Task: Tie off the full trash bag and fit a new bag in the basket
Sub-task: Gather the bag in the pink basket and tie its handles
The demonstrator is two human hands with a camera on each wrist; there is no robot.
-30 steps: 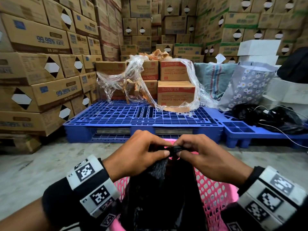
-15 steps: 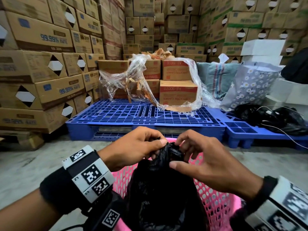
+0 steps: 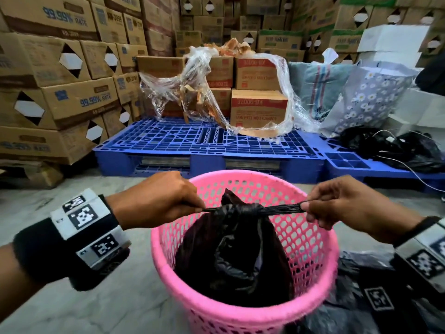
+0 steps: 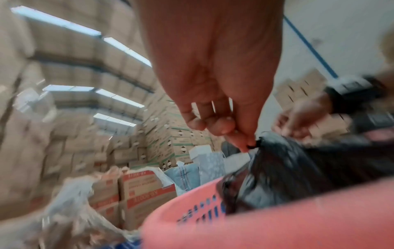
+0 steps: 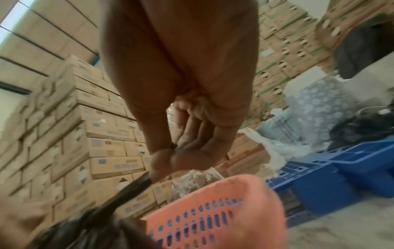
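You are cinching the knot on the full black trash bag [image 3: 231, 256], sitting inside the pink basket [image 3: 313, 307], your left hand [image 3: 156, 198] and right hand [image 3: 337, 206] each pinching one twisted tail taut, so lifting out and relining are remaining, judging from this.

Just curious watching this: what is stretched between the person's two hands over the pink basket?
In the head view, the black trash bag's knotted neck spans between the left hand and right hand.
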